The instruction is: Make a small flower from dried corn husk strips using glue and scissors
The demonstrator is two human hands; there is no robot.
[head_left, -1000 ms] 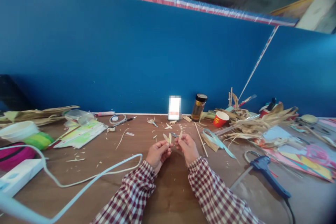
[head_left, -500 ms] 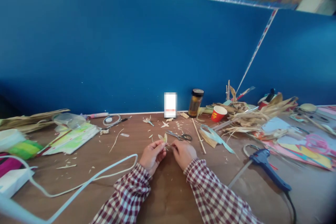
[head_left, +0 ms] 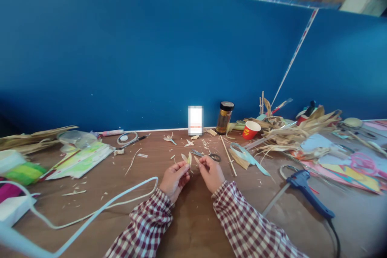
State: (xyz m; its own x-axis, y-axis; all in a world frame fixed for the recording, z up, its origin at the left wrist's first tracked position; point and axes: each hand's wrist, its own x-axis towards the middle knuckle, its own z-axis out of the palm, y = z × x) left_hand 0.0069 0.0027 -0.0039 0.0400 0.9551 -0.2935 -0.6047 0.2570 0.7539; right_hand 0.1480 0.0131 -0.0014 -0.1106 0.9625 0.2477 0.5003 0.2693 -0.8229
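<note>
My left hand (head_left: 173,177) pinches a small pale leaf-shaped husk piece (head_left: 186,157) just above the brown table (head_left: 193,225). My right hand (head_left: 211,172) is closed in a pinch beside it, its fingertips holding a small pale sliver by the same piece. Both hands sit close together in the middle of the table. Small scissors (head_left: 206,155) lie on the table right behind the hands. Both sleeves are red and white checked.
A blue glue gun (head_left: 308,195) lies to the right, and a pale blue cable (head_left: 99,209) loops on the left. Behind stand an amber jar (head_left: 224,117), a red paper cup (head_left: 250,130) and a pile of dried husks (head_left: 296,135). A blue partition wall (head_left: 151,56) closes the back.
Both hands have drifted slightly left and toward me with the husk piece. The right hand's fingers have lifted a little apart from the left.
</note>
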